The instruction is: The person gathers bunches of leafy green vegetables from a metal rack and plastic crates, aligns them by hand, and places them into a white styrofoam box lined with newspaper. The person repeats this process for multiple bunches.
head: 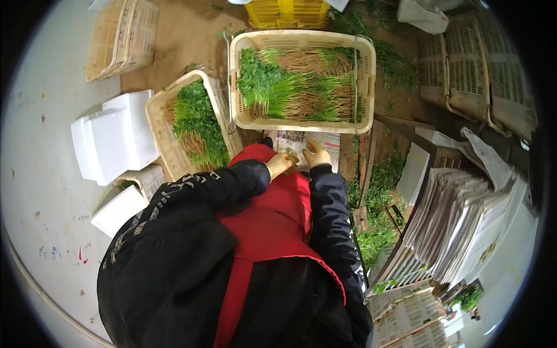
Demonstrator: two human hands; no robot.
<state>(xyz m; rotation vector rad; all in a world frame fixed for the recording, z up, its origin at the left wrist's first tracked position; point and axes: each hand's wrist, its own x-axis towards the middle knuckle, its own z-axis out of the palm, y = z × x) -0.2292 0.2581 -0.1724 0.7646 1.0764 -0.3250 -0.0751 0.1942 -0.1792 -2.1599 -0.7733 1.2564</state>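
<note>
My left hand [282, 165], in a yellowish glove, hovers over the red apron [270, 204] with its fingers curled; whether it holds anything is hidden. Just right of it, my right hand [317, 154], gloved alike, has thumb and fingers apart and nothing visible between them. Beneath both lies a printed newspaper sheet [328, 141]. Ahead stands a cream plastic crate [304, 129] with a wire handle, holding rows of leafy green bunches with brown roots [287, 89]. A second cream crate [161, 135], at the left, is tilted in view and holds similar bunches [196, 117].
White foam boxes [115, 139] stand at the left, near another plastic crate [124, 39]. A yellow crate [287, 13] is at the top. To the right are a metal-framed rack, stacked newspapers [452, 222], loose greens [383, 182] on the floor and several crates [470, 69].
</note>
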